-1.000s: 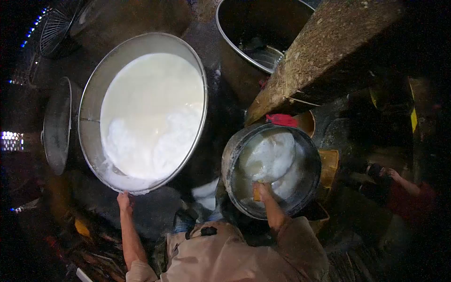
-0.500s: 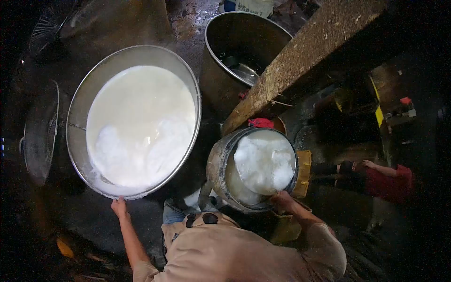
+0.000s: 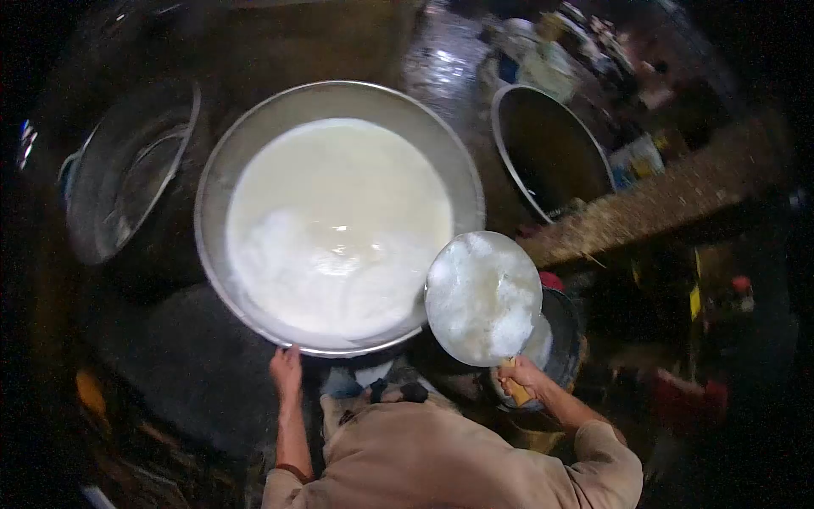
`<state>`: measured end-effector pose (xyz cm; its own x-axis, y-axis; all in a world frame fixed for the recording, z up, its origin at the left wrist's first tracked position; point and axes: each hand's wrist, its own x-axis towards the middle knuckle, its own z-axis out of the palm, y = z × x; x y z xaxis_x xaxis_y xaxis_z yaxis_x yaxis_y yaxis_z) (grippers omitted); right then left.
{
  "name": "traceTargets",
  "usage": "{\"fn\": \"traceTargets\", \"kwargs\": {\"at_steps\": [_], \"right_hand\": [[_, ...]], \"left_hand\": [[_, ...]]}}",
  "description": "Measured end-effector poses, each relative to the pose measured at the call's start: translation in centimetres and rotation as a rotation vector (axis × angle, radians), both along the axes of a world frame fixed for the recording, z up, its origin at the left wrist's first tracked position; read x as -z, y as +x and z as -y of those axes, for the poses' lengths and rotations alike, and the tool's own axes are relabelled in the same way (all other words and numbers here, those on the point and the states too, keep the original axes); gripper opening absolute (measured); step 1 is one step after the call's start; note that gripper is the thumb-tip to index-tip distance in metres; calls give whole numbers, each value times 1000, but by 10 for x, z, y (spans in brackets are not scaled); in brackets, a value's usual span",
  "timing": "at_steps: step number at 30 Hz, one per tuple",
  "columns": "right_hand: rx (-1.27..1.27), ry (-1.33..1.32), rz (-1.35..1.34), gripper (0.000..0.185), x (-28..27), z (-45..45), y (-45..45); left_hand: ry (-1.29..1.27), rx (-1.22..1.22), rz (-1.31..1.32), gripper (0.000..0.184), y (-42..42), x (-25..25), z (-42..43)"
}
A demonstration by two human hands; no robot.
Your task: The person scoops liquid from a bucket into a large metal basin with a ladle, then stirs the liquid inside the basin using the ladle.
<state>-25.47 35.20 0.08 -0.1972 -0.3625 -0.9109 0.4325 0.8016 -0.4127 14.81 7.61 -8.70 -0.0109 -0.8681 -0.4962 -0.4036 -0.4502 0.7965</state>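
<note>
Ladle (image 3: 487, 310): long axis diagonal, bowl (image 3: 475, 288) forward-left, handle (image 3: 516, 388) in right hand (image 3: 527, 378).

A tan shirt (image 3: 441, 458) (softly creased) with short sleeves (image 3: 606, 465); bare hands (image 3: 287, 370); bluish cloth (image 3: 342, 383) below

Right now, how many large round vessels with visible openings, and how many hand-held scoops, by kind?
Large round vessels: 4 (silvery metal basin, dull grey left-hand vessel, dark metal-rimmed vat, dark grey bucket)
Round tan-handled scoop in right hand: 1
Total: 5
</note>
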Motion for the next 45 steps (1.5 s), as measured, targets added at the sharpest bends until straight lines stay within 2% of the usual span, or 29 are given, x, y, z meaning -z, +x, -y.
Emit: {"fn": "traceTargets", "kwargs": {"at_steps": [1, 3, 4, 5, 7, 9, 10, 11, 13, 15, 17, 18, 22, 25, 26, 29, 31, 33, 35, 37, 39, 41, 43, 44, 45], "right_hand": [[14, -18, 22, 9, 5, 27, 14], [44, -51, 66, 5, 13, 87, 53], [3, -53, 43, 5, 16, 120, 72], [-10, -93, 67, 4, 27, 139, 81], [3, -156, 101, 4, 54, 188, 114], [-27, -252, 186, 5, 92, 227, 140], [-39, -301, 228, 6, 111, 245, 149], [-45, -289, 217, 7, 128, 263, 159], [-56, -261, 195, 8, 158, 293, 175], [-60, -254, 191, 8, 186, 319, 188], [-60, -250, 184, 8, 205, 337, 197], [-61, -247, 176, 8, 212, 344, 200], [-44, -107, 158, 2, 224, 361, 196], [-170, -95, 25, 4, 278, 347, 167], [-66, -118, 170, 5, 268, 340, 159], [-150, -97, -31, 10, 254, 326, 127], [-46, -146, -78, 7, 303, 301, 77], [-157, -69, -522, 9, 314, 287, 26], [-77, -134, -781, 11, 254, 280, -1], [-305, -102, -1163, 31, 202, 253, -39], [-242, 40, -1355, 37, 88, 233, -31], [-113, -111, -1593, 39, 60, 166, -54], [-1, 84, -1440, 40, 17, 99, -62], [15, 61, -1490, 39, 20, 56, -67], [32, 42, -1542, 38, 26, 4, -74]], "left_hand": [[65, -3, 21, 44, 5, -23, 13], [-22, -143, -37, 57, 37, 30, 28], [-55, -116, -71, 62, 53, 62, 44], [-53, -122, -3, 61, 47, 38, 47], [-85, -92, 36, 56, 62, 61, 73], [-245, 37, 54, 49, 69, 69, 88], [-226, 43, 153, 41, 62, 49, 91], [-188, 23, 221, 37, 61, 53, 92], [-235, 39, 281, 34, 54, 32, 90], [-278, -25, 212, 33, 56, 47, 85], [-348, -64, 182, 33, 51, 43, 88], [-228, -71, 124, 32, 51, 34, 89], [-184, -84, 165, 29, 49, 14, 94], [-176, -116, 124, 27, 50, 18, 95], [-182, -117, 131, 27, 50, 18, 95], [-239, -133, 130, 24, 50, 26, 94], [-325, -159, 102, 23, 50, 42, 91], [-299, -154, 122, 23, 51, 52, 88], [-296, -131, 112, 23, 54, 63, 87], [-307, -152, -51, 25, 53, 74, 83], [-213, -118, 166, 33, 48, 55, 78], [-215, -133, 307, 45, 37, 48, 64], [-210, -232, 279, 48, 12, 24, 41], [-199, -348, 92, 50, 9, 45, 33], [-172, -376, 77, 50, 9, 65, 21]]}}
